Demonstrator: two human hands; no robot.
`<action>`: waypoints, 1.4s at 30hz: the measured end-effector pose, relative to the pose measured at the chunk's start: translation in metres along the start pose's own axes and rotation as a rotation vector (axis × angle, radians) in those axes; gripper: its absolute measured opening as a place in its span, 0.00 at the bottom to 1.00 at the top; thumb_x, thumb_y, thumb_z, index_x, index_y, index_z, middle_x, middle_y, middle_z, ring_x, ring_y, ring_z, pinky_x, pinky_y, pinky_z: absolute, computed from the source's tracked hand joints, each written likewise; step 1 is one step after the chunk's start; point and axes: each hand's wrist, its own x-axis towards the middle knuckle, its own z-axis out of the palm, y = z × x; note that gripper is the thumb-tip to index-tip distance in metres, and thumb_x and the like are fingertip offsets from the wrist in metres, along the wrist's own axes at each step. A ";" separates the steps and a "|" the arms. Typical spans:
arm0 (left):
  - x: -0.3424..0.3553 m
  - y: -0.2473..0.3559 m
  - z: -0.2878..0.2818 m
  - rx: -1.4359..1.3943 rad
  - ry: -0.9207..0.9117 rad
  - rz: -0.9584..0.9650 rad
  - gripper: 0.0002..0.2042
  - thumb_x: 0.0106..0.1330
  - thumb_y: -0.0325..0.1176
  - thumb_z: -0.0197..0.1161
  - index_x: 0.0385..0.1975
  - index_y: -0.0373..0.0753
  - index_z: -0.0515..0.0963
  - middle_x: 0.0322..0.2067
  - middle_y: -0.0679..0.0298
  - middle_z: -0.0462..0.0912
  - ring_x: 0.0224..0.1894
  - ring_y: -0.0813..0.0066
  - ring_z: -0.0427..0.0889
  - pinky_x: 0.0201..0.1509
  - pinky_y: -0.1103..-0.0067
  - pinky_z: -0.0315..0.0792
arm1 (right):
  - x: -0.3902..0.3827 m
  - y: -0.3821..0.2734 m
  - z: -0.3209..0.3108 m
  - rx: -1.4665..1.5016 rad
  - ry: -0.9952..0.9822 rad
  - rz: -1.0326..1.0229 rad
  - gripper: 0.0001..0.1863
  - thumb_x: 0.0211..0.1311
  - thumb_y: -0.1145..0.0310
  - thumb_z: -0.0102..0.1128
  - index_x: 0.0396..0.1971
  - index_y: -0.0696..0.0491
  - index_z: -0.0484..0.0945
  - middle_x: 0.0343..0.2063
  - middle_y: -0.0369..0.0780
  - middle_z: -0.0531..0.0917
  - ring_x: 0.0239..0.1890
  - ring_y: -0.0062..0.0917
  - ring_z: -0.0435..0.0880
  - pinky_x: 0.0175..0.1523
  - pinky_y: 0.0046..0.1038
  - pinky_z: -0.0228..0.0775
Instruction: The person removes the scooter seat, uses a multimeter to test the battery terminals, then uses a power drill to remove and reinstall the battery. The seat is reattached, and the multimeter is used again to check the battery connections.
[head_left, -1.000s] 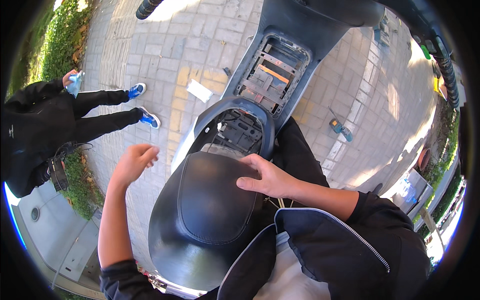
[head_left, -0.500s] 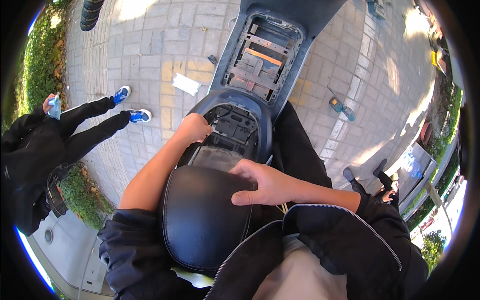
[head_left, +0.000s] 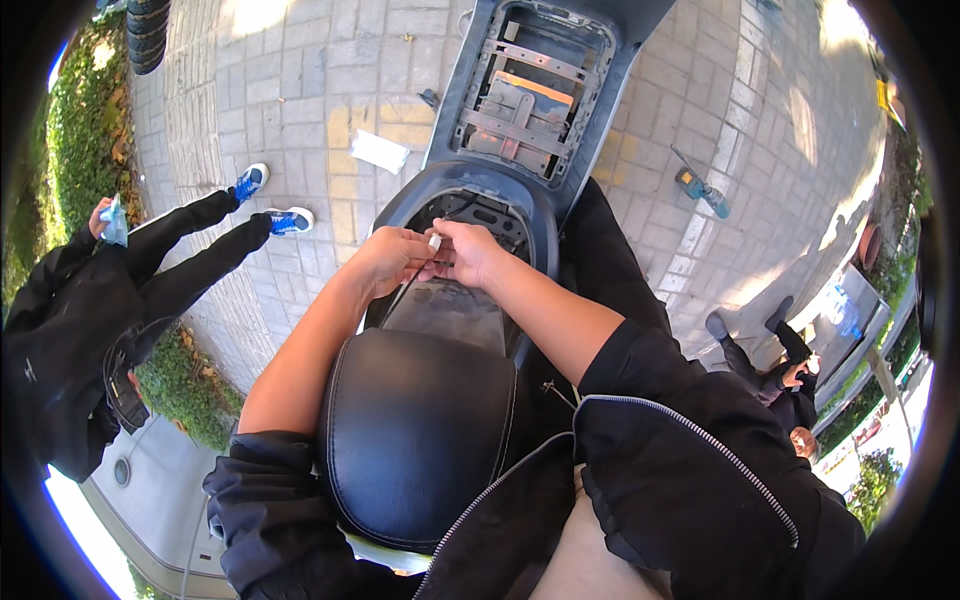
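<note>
Both hands meet over the open seat compartment (head_left: 480,212) of a grey scooter body. A small white plug connector (head_left: 435,242) shows between their fingertips. My left hand (head_left: 385,260) is closed around one side of it, and a thin dark cable runs down from those fingers. From the other side, my right hand (head_left: 470,255) pinches the connector. Fingers cover most of it, so I cannot tell whether one or two plug halves are there. Nearer to me, a padded black seat (head_left: 420,430) lies just behind a dusty grey panel (head_left: 445,310).
Ahead, the footboard opening (head_left: 525,105) shows metal crossbars. A white packet (head_left: 379,151) lies on the paving at left, a teal power drill (head_left: 702,192) at right. One person (head_left: 90,290) stands at left, holding something pale blue; another (head_left: 775,375) is at far right.
My right hand has moved from the seat's front edge forward and joined my left hand at the white connector. My left hand has shifted slightly right.
</note>
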 end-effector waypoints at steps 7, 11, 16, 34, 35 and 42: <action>0.001 0.005 0.001 0.348 0.174 0.004 0.11 0.61 0.33 0.65 0.29 0.30 0.77 0.22 0.61 0.77 0.22 0.75 0.76 0.22 0.77 0.68 | -0.003 0.011 0.020 0.016 0.086 -0.035 0.11 0.69 0.55 0.56 0.36 0.47 0.78 0.34 0.32 0.78 0.40 0.22 0.74 0.45 0.34 0.64; -0.006 0.010 0.010 0.596 0.341 0.130 0.16 0.59 0.41 0.65 0.23 0.31 0.77 0.18 0.62 0.75 0.19 0.78 0.70 0.19 0.77 0.61 | -0.011 0.012 0.035 0.119 0.174 -0.011 0.12 0.67 0.56 0.59 0.29 0.48 0.76 0.28 0.32 0.76 0.34 0.21 0.73 0.43 0.35 0.64; -0.005 0.011 0.009 0.768 0.420 0.165 0.18 0.58 0.43 0.64 0.19 0.31 0.76 0.16 0.64 0.73 0.20 0.81 0.67 0.19 0.77 0.58 | 0.000 0.015 0.050 0.206 0.297 -0.094 0.10 0.64 0.64 0.62 0.25 0.52 0.75 0.23 0.35 0.74 0.26 0.22 0.72 0.38 0.35 0.67; -0.001 0.007 -0.001 0.636 0.359 0.264 0.11 0.61 0.32 0.65 0.31 0.30 0.74 0.23 0.59 0.79 0.20 0.74 0.79 0.20 0.78 0.74 | -0.004 -0.006 0.023 -0.044 -0.018 -0.065 0.10 0.66 0.57 0.61 0.29 0.46 0.79 0.23 0.29 0.76 0.31 0.19 0.72 0.42 0.34 0.66; -0.003 0.009 0.000 0.417 0.317 0.146 0.11 0.61 0.32 0.65 0.32 0.30 0.74 0.24 0.60 0.79 0.20 0.74 0.79 0.20 0.78 0.75 | -0.003 -0.006 0.021 -0.042 -0.025 -0.081 0.10 0.66 0.57 0.61 0.29 0.46 0.79 0.23 0.29 0.76 0.31 0.19 0.71 0.41 0.32 0.64; -0.010 0.016 0.002 0.179 0.199 -0.066 0.07 0.68 0.33 0.52 0.31 0.37 0.73 0.20 0.69 0.69 0.14 0.81 0.64 0.15 0.80 0.56 | -0.001 0.004 0.019 -0.050 -0.050 -0.056 0.09 0.65 0.53 0.58 0.29 0.40 0.80 0.27 0.25 0.76 0.32 0.17 0.65 0.43 0.30 0.55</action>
